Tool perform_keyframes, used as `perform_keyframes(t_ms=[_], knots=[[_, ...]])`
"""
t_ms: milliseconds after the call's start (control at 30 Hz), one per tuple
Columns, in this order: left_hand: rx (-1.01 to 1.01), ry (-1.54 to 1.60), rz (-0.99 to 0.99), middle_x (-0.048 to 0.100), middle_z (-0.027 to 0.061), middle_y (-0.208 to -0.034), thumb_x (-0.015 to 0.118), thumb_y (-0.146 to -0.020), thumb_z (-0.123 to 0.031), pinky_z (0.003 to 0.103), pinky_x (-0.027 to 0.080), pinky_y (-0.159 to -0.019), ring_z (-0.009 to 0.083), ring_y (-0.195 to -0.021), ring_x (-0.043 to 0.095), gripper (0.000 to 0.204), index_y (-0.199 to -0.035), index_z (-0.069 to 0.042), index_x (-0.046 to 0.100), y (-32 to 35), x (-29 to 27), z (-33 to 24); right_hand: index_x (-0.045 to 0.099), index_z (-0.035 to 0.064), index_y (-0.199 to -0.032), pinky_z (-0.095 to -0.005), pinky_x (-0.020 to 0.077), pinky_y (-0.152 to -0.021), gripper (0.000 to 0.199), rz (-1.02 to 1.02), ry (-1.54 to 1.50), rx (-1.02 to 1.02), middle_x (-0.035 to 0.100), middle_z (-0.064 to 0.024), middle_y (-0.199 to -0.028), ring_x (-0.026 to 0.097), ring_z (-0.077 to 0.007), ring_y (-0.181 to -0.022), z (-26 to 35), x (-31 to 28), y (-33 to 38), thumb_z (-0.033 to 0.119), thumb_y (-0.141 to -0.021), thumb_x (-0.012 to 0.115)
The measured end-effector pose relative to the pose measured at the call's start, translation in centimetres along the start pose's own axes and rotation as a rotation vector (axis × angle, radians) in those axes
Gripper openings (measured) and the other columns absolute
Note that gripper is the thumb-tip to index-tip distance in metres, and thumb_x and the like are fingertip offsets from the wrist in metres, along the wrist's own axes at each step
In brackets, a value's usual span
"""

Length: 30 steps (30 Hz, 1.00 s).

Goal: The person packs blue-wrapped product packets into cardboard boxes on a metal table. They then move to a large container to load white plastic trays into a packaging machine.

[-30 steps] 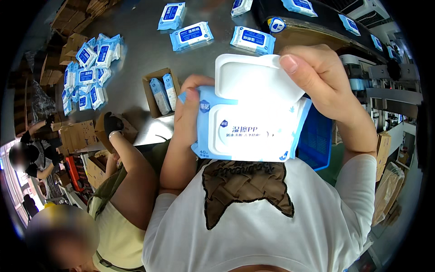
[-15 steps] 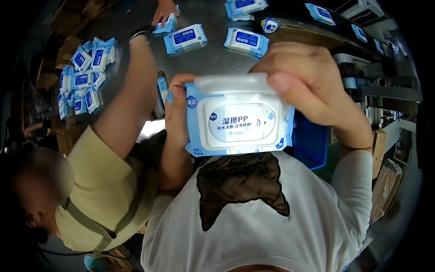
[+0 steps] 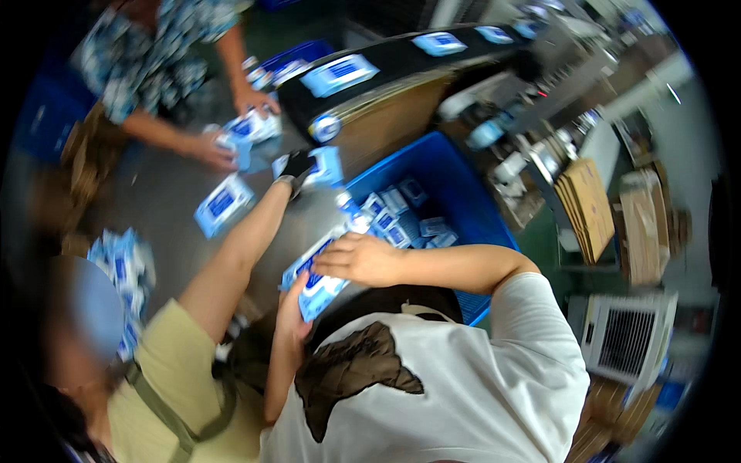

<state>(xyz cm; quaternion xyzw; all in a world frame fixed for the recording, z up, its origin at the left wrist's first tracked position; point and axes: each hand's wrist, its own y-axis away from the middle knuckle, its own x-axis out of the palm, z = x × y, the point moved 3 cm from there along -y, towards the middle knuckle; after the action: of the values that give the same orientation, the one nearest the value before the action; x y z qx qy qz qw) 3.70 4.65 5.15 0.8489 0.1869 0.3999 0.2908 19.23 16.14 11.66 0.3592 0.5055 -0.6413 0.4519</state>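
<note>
head view: a blue and white soft pack [image 3: 324,288] is held tilted in front of the wearer's white shirt [image 3: 471,370]; the clock directions below are read from this pack. the left hand [image 3: 294,312] holds it at the seven o'clock edge, thumb pressed on the upper face; its other fingers are hidden, so i cannot tell how they sit. the right hand [image 3: 359,258] reaches in from three o'clock and lies across the printed face, fingers close together; whether its thumb pinches i cannot tell.

at two o'clock, nearby, a blue crate [image 3: 482,197] holds many small packs [image 3: 392,220]. at twelve, the black-gloved hand [image 3: 299,164] of a co-worker in a yellow top [image 3: 174,332] is at another pack [image 3: 326,167] on the metal table [image 3: 166,193]. between ten and eleven a lone pack [image 3: 224,204] lies on the table, and at nine there is a heap of packs [image 3: 127,270]. at eleven, farther off, a person in a patterned shirt [image 3: 158,65] has both hands on packs. between twelve and one, a black belt [image 3: 395,60] carries spaced packs. at three, well apart, stands a white unit with a grille [image 3: 629,339].
</note>
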Motion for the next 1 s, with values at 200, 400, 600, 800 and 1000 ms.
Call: perform_keyframes(t_ms=[200, 400, 600, 800, 1000], knots=[[0.404, 0.109, -0.198, 0.057, 0.0126, -0.123, 0.068, -0.088, -0.023, 0.038, 0.050, -0.089, 0.0248, -0.108, 0.058, 0.054, -0.131, 0.001, 0.044, -5.9, -5.9, 4.7, 0.052, 0.0059, -0.129, -0.0451, 0.0393, -0.099, 0.067, -0.133, -0.005, 0.509, 0.055, -0.0153, -0.126, 0.051, -0.0339, -0.117, -10.2, -4.0, 10.9, 0.029, -0.071, 0.076], [0.058, -0.097, -0.470, 0.052, 0.0125, -0.122, 0.071, -0.085, -0.026, 0.030, 0.049, -0.090, 0.0209, -0.112, 0.051, 0.057, -0.126, 0.004, 0.046, -8.9, -12.8, 6.8, 0.045, 0.0146, -0.136, -0.0432, 0.0366, -0.106, 0.074, -0.293, 0.571, 1.693, 0.041, -0.0211, -0.141, 0.042, -0.0377, -0.128, -14.0, -20.7, 34.5, 0.012, -0.068, 0.073], [0.328, -0.333, -0.344, 0.051, 0.0157, -0.119, 0.064, -0.088, -0.019, 0.028, 0.051, -0.092, 0.0224, -0.108, 0.053, 0.045, -0.122, 0.007, 0.048, -11.6, -19.4, 7.2, 0.033, 0.0239, -0.144, -0.0462, 0.0396, -0.101, 0.087, 0.048, 0.677, 2.187, 0.043, -0.0215, -0.138, 0.043, -0.0397, -0.126, -8.2, -22.8, 45.7, 0.021, -0.068, 0.074], [0.491, -0.210, -0.342, 0.051, 0.0182, -0.121, 0.060, -0.089, -0.013, 0.032, 0.049, -0.095, 0.0255, -0.110, 0.052, 0.041, -0.121, 0.009, 0.047, -16.6, -22.4, 5.0, 0.062, 0.0185, -0.110, -0.0445, 0.0519, -0.070, 0.035, -0.036, 1.038, 1.788, 0.069, -0.0139, -0.090, 0.066, -0.0314, -0.086, -5.4, -22.0, 47.6, 0.016, -0.075, 0.068], [0.572, -0.150, -0.778, 0.042, 0.0138, -0.132, 0.057, -0.089, -0.004, 0.038, 0.040, -0.101, 0.0269, -0.116, 0.048, 0.045, -0.131, -0.001, 0.041, -12.4, -12.6, -0.1, 0.063, 0.0125, -0.097, -0.0358, 0.0417, -0.073, 0.013, -0.595, 1.651, 1.247, 0.064, -0.0017, -0.086, 0.059, -0.0218, -0.082, -1.3, -30.1, 36.0, 0.016, -0.085, 0.064]])
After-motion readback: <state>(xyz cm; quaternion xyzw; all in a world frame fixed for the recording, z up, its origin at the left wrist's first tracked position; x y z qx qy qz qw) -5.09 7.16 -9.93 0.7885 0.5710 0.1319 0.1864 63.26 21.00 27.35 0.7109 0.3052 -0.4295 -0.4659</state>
